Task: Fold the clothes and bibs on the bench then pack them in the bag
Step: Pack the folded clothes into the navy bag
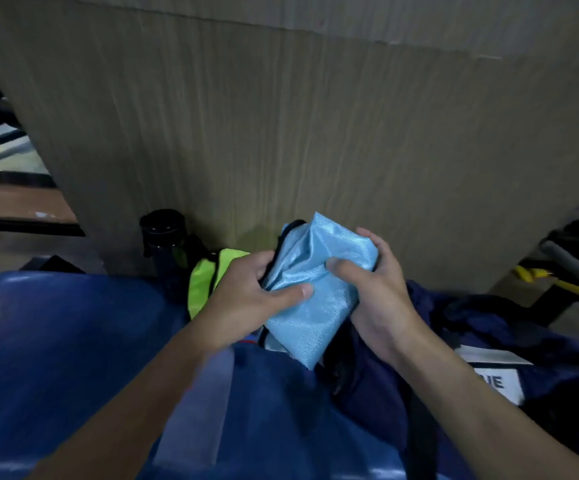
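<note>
A folded light blue bib (315, 289) with a dark trim is held up in front of me by both hands. My left hand (250, 292) grips its left edge, thumb pressed across the front. My right hand (374, 285) grips its right side, thumb on the front and fingers curled round behind. Below the bib lies the dark navy bag (378, 386) with a white label (499, 382). A neon yellow-green bib (208, 278) lies behind my left hand. The blue bench (56, 341) fills the lower left.
A black bottle (163, 237) stands at the foot of a ribbed beige wall (281, 133). At the right edge are a grey bar and a yellow item (540, 277) on the floor. A dark strap (423, 427) runs down across the bag.
</note>
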`<state>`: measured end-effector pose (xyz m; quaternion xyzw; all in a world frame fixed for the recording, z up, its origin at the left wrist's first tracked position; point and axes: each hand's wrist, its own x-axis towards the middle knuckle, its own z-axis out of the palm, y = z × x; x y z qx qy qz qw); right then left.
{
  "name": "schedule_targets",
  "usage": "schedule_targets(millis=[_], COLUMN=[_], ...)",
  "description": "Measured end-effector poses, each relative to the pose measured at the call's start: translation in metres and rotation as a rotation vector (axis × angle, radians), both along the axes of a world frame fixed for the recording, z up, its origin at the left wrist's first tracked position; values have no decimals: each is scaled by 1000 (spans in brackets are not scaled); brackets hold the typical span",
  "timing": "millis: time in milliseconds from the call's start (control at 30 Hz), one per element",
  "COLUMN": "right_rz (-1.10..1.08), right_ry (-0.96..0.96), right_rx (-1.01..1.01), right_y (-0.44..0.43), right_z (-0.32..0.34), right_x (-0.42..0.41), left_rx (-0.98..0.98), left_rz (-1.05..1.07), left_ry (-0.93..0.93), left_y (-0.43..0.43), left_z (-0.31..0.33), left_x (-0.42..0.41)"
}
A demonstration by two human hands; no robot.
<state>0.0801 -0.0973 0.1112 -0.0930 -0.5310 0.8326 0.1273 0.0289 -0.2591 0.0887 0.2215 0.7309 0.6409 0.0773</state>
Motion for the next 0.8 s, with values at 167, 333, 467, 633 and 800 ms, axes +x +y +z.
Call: schedule_targets(millis=[167,333,467,633,800], right_rz=[-3,211,199,39,-95], right_ry=[3,-39,-90,-66,-48], right_rx=[276,771,960,915,873], right_y=[75,152,179,207,227], right_z=[5,17,13,10,-5], right_x=[52,100,128,155,165], left_rx=[-207,-542,-660,-611,-482], left_rz=[-228,-558,-688,-689,-628], left_ry=[110,337,431,418,476], left_y=[46,109,163,208,227], left_z=[24,57,73,70,47], left_x=[13,32,48,58,56])
